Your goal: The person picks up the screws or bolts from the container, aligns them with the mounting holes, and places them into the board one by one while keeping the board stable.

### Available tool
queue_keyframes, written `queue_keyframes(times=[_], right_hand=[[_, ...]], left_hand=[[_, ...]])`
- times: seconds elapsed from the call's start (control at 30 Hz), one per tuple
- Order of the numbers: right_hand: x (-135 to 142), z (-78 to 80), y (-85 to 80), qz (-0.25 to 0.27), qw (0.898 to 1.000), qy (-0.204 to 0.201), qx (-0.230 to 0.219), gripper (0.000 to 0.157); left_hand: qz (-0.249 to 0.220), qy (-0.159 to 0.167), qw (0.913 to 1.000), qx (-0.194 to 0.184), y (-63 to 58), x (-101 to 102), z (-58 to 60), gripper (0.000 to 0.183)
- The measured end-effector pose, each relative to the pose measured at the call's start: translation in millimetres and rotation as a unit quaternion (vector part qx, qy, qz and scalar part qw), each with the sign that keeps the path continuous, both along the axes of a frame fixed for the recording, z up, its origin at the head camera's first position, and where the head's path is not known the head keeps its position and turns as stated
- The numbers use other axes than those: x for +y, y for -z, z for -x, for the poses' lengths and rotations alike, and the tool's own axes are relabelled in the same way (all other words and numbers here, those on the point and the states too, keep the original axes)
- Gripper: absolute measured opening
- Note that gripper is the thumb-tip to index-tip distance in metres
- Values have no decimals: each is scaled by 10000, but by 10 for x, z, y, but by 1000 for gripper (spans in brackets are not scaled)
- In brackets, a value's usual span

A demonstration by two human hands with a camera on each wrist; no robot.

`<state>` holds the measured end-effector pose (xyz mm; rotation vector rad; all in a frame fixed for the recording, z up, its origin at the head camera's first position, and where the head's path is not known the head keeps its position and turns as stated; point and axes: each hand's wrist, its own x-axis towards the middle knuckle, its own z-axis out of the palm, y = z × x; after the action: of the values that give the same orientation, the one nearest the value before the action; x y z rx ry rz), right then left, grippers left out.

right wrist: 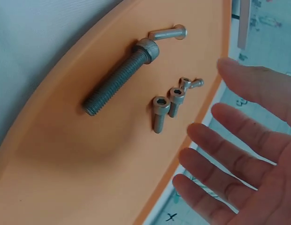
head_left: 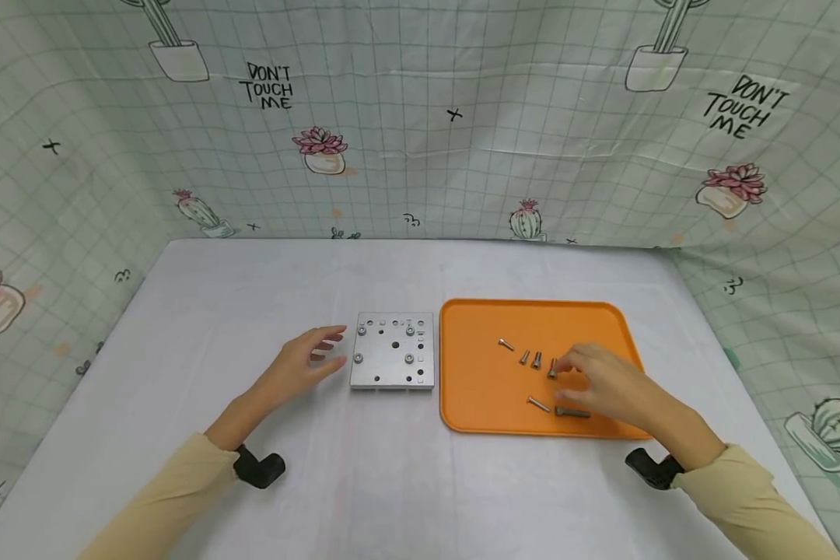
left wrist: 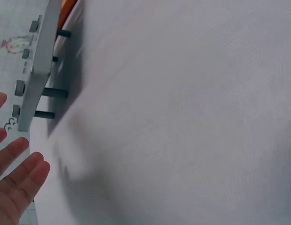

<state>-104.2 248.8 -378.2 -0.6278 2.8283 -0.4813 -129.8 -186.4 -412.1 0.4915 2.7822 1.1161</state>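
Observation:
A silver square metal plate (head_left: 383,344) with holes lies mid-table, several socket head bolts (head_left: 409,358) seated in it. The left wrist view shows bolt shanks (left wrist: 54,93) jutting beneath the plate. Just left of it is my left hand (head_left: 306,362), fingers extended and apart from the plate, holding nothing. My right hand (head_left: 602,383) hovers over the orange tray (head_left: 472,389), fingers loosely spread. Closest to its fingertips is a short socket head bolt (head_left: 552,372); the right wrist view shows nothing gripped. A long thick bolt (right wrist: 118,79) lies below the thumb.
Also on the tray are a thin screw (head_left: 538,404), another short bolt (head_left: 536,360), a small screw (head_left: 524,357) and a slim screw (head_left: 506,344). The tray's raised rim stands just right of the plate. A patterned curtain (head_left: 420,179) encloses the white table (head_left: 392,482).

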Motion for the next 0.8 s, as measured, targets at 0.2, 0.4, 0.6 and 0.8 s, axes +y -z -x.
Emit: queue_keyframes(times=[0.2, 0.4, 0.6, 0.8], right_hand=[[30, 24, 122, -378, 9990, -107, -227, 25], [15, 34, 224, -666, 9970, -219, -339, 24], [-17, 29, 273, -821, 9946, -388, -509, 20], [-36, 38, 294, -853, 9944, -507, -377, 17]], left_hand=[[-633, -305, 9947, -751, 156, 14, 6, 50], [-1136, -295, 9860, -1183, 221, 46, 29, 52], [-1270, -259, 9826, -1327, 276, 78, 50, 52], [-1459, -264, 9792, -1383, 303, 80, 40, 53]])
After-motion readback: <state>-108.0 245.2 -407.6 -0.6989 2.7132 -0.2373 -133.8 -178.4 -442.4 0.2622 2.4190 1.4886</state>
